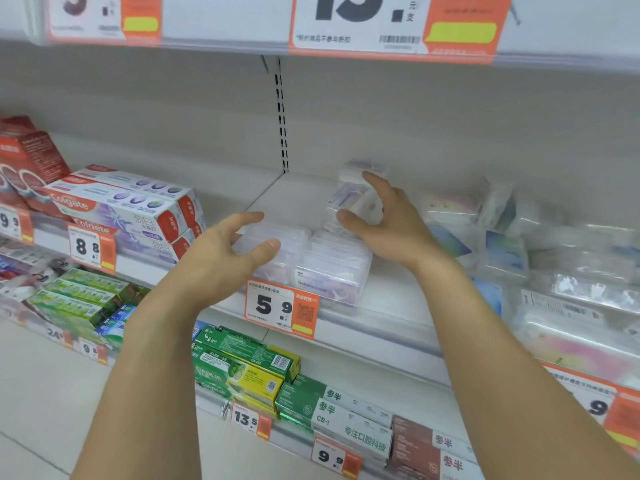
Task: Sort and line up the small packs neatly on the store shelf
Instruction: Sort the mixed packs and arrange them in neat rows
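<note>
Clear plastic packs with purple labels stand on the white shelf. Two of them sit side by side at the shelf's front: the left pack and the right pack. My left hand curves around the left pack's near side, thumb and fingers apart, touching it lightly. Behind them, my right hand grips a tilted clear pack between thumb and fingers, above the row. Another clear pack stands behind that one, partly hidden.
A jumble of clear bagged packs fills the shelf's right side. Colgate toothpaste boxes are stacked on the left. Price tags line the shelf edge. Green toothpaste boxes lie on the shelf below. An upper shelf edge hangs overhead.
</note>
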### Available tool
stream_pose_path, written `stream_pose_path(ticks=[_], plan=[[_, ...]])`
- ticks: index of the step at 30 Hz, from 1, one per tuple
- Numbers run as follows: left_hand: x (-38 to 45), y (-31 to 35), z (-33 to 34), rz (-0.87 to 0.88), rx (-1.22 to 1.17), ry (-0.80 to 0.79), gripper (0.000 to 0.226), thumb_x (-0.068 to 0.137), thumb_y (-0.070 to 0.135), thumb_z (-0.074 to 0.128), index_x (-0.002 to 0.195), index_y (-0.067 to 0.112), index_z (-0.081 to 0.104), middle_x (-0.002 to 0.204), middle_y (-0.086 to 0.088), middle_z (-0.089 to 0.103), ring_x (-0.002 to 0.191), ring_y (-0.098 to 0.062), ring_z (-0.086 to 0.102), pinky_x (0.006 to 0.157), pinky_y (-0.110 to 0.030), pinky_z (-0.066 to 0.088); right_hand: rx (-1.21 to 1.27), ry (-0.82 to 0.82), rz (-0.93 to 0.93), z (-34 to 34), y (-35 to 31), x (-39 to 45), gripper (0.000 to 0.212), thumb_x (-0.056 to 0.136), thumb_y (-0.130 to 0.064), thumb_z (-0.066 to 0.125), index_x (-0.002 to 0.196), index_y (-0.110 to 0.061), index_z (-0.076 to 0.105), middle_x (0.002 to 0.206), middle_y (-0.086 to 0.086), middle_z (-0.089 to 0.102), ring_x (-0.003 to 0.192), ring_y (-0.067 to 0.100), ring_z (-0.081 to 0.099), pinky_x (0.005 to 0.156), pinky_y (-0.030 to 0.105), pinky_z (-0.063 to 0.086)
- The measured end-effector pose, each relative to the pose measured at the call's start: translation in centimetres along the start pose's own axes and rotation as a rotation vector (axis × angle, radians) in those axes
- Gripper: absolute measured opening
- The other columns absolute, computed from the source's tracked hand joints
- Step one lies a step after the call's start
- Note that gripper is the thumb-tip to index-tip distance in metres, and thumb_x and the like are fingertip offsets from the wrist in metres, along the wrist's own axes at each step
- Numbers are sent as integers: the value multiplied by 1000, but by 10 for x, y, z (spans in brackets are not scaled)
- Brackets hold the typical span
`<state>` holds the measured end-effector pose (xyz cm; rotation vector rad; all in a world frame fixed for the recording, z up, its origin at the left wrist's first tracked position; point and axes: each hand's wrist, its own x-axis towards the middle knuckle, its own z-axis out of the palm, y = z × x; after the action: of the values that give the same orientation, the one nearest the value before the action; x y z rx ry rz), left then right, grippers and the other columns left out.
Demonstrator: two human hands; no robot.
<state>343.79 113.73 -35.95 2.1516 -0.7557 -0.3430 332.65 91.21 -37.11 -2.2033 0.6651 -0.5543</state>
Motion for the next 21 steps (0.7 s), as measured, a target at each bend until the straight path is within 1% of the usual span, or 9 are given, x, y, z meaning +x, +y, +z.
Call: stream_pose_path(ticks=[2, 4, 6, 8, 10, 13, 16, 19, 21], plan=[[0, 3, 1, -10, -13, 49, 55, 86, 51, 61, 137, 41, 44, 141, -6, 49, 128, -20, 47, 91, -31, 35, -11, -51, -8, 5, 3, 5, 77, 82, -55, 69, 148, -38, 35, 154, -7, 34, 138, 14, 40, 114, 34, 33], [1, 12, 4, 50, 7, 184, 51, 89, 46, 59, 136, 31, 48, 136, -2, 53, 125, -16, 49, 92, -29, 35, 96, 15, 17, 4, 5, 7, 77, 70, -52, 80, 138, -36, 48, 140, -10, 49, 125, 16, 54, 105, 36, 45], [6, 29, 7, 145, -23, 314, 41, 91, 39, 58, 128, 24, 56, 126, 4, 60, 120, -11, 53, 91, -25, 35, 222, 107, 18, 2, 1, 3, 83, 59, -37, 89, 132, -34, 49, 123, -11, 54, 110, 11, 61, 94, 32, 53], [15, 51, 14, 226, -76, 377, 36, 89, 40, 59, 121, 24, 61, 120, 6, 64, 115, -10, 56, 89, -23, 38, 236, 175, -35, 0, -8, -4, 93, 56, -26, 90, 136, -33, 44, 122, -8, 46, 105, 0, 55, 95, 32, 53], [25, 73, 19, 288, -111, 351, 41, 86, 48, 61, 122, 29, 59, 120, 6, 60, 111, -10, 55, 86, -22, 38, 230, 240, -122, 1, -23, -13, 94, 52, -28, 92, 135, -31, 46, 120, -7, 40, 102, -8, 52, 91, 28, 55], [38, 87, 22, 354, -32, 153, 51, 80, 49, 69, 127, 35, 55, 118, 5, 57, 105, -11, 55, 82, -21, 42, 252, 331, -226, 4, -44, -20, 85, 45, -35, 96, 119, -32, 54, 113, -9, 41, 98, -9, 54, 74, 12, 54], [54, 76, 13, 391, -33, 136, 51, 77, 38, 76, 124, 29, 61, 115, 8, 64, 105, -8, 59, 81, -13, 42, 205, 268, -270, -5, -50, -12, 65, 54, -35, 94, 111, -31, 61, 113, -4, 51, 97, -3, 58, 72, 9, 51], [67, 58, 7, 362, -9, 192, 50, 81, 37, 73, 128, 25, 60, 124, 5, 64, 117, -11, 57, 84, -9, 34, -131, 84, -286, -35, -50, 19, 48, 72, -37, 84, 115, -31, 63, 119, 2, 54, 100, 10, 59, 84, 17, 49], [72, 49, 6, 351, -27, 218, 53, 85, 38, 69, 135, 25, 55, 135, 4, 58, 128, -14, 51, 93, -13, 34, -298, 115, -181, -52, -47, 56, 43, 81, -39, 75, 122, -31, 61, 123, 3, 49, 109, 15, 56, 88, 24, 46]])
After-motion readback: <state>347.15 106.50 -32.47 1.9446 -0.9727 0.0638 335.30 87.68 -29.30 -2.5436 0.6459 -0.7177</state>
